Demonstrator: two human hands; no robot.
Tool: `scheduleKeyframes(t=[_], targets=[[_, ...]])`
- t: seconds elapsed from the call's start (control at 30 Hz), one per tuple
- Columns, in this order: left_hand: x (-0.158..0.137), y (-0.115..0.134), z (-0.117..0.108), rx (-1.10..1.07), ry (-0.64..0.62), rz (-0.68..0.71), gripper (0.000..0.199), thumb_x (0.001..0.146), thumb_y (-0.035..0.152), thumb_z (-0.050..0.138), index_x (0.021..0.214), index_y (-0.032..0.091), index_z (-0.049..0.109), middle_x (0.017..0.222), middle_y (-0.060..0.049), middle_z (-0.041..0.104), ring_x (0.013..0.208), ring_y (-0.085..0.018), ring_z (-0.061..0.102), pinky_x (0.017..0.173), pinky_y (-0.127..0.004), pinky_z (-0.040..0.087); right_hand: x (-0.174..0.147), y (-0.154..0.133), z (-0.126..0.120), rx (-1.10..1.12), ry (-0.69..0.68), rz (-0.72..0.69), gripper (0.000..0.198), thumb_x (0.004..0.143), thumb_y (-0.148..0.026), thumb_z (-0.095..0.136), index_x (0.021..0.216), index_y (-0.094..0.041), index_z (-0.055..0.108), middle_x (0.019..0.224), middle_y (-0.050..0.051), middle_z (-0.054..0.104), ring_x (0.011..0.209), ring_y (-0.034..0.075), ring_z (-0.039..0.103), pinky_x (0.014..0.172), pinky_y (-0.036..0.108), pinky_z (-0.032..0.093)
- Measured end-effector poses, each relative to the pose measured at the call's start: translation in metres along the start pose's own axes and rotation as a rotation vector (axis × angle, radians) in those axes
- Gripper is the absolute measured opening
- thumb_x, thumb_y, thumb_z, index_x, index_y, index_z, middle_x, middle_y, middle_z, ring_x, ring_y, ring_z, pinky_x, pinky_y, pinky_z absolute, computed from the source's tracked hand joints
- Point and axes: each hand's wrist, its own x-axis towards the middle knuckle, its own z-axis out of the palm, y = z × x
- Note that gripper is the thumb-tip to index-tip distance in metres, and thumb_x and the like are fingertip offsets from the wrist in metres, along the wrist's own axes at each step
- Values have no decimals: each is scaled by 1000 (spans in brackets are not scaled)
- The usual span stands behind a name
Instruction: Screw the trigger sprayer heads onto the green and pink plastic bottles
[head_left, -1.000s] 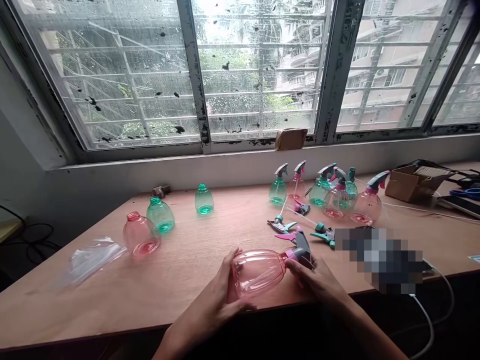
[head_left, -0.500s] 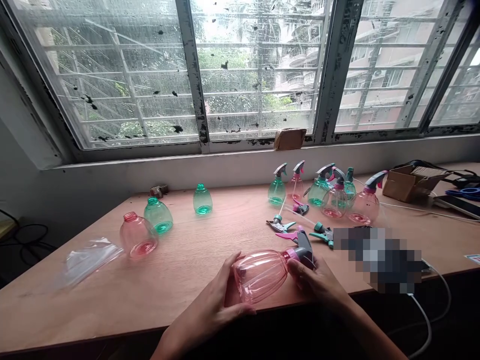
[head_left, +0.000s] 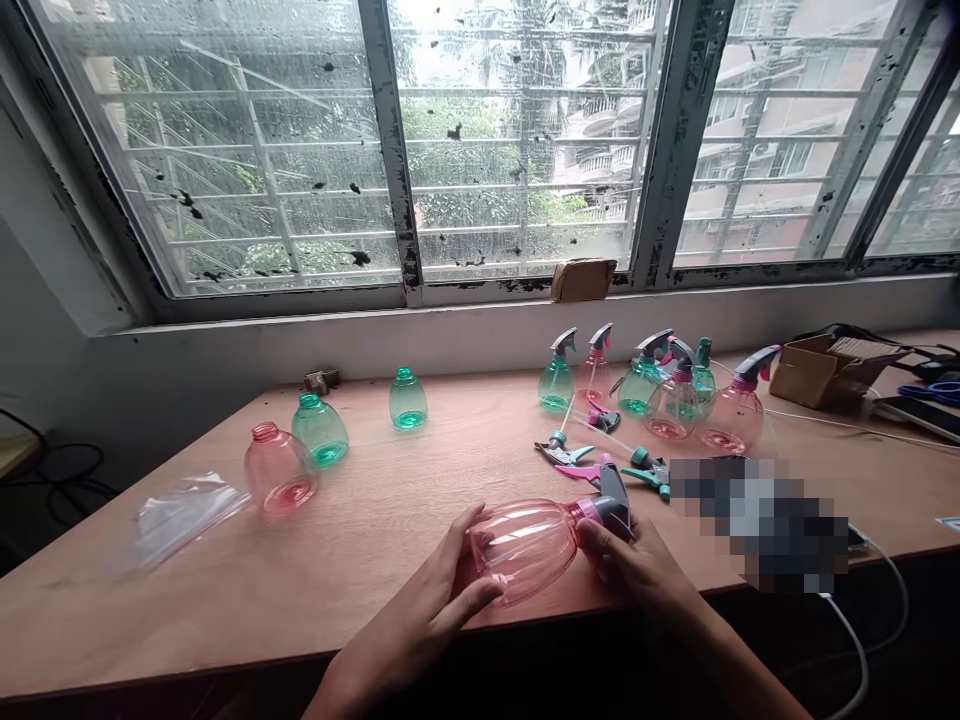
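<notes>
A clear pink spray bottle [head_left: 521,550] lies on its side between my hands, above the table's front edge. My left hand [head_left: 454,585] is wrapped round its base end, thumb along the near side. At the other end, my right hand [head_left: 619,555] grips the pink collar below the grey spray head [head_left: 613,500], which has a pink trigger. Just beyond lie loose spray heads: one with a teal trigger [head_left: 562,450], another teal one [head_left: 649,472], and a grey and pink one [head_left: 602,418].
Headless bottles stand at left: a pink bottle [head_left: 281,470], a green bottle [head_left: 321,430] and another green bottle [head_left: 408,400]. A plastic bag [head_left: 191,515] lies beside them. Several bottles with heads, including a pink one [head_left: 733,418], stand back right near a cardboard box [head_left: 821,375].
The view has shifted slightly, so everything sits a little further right. My left thumb has lifted and moved up along the bottle. The grip of my right hand looks the same.
</notes>
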Motion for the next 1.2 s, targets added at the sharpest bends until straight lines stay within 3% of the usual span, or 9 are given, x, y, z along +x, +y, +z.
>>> scheduleKeyframes(t=[0.17,0.3,0.5,0.6,0.77,0.9,1.07,1.2], targets=[[1,-2,2,66,-14,8,90,89,31,72,158,36,14,167,-8,28,150,-32,32,124,-56,24,0,0,0,5,-13,-23,39,84,-51,75,72,-18,60,55,-4,55,45,10,46,43,24,38],[-1,-3,0,18,-64,-22,101,84,33,79,158,37,10,169,-8,21,151,-33,29,124,-56,24,-1,-1,0,-1,-20,-32,41,83,-52,75,70,-18,58,54,-4,55,45,10,46,44,24,38],[1,-2,-7,-131,-95,-47,63,101,48,51,156,31,25,165,-8,33,148,-31,36,124,-53,24,-1,0,-1,-20,-28,-21,41,82,-54,76,73,-17,59,55,-5,55,46,10,46,45,23,37],[1,1,-7,-147,-106,-88,73,95,42,64,156,31,25,162,-9,38,146,-32,40,123,-52,27,0,0,-1,-12,-23,-19,39,83,-53,75,80,-17,61,56,-5,55,47,10,47,45,22,38],[0,4,-5,-80,-93,-114,95,81,32,82,156,32,24,166,-6,30,151,-33,30,126,-50,21,-1,1,0,-6,-19,-36,39,82,-52,76,88,-17,63,56,-5,56,46,10,47,44,22,39],[-2,3,-7,-82,-112,-87,92,85,38,77,158,31,22,167,-5,27,152,-33,25,126,-49,20,-1,2,0,-5,-17,-53,39,83,-51,76,92,-16,63,56,-5,56,46,11,47,44,23,40],[-3,-4,-9,-69,-100,-79,68,100,52,50,158,28,23,169,-6,23,153,-33,23,127,-52,15,-1,3,0,-3,-30,-62,37,83,-50,76,83,-18,60,56,-4,57,47,11,48,44,23,40],[0,-3,-7,-110,-105,-84,77,94,43,65,157,31,22,166,-7,31,151,-32,31,125,-51,21,0,4,0,-14,-26,-53,39,83,-52,75,89,-16,62,56,-4,57,46,11,48,44,23,40]])
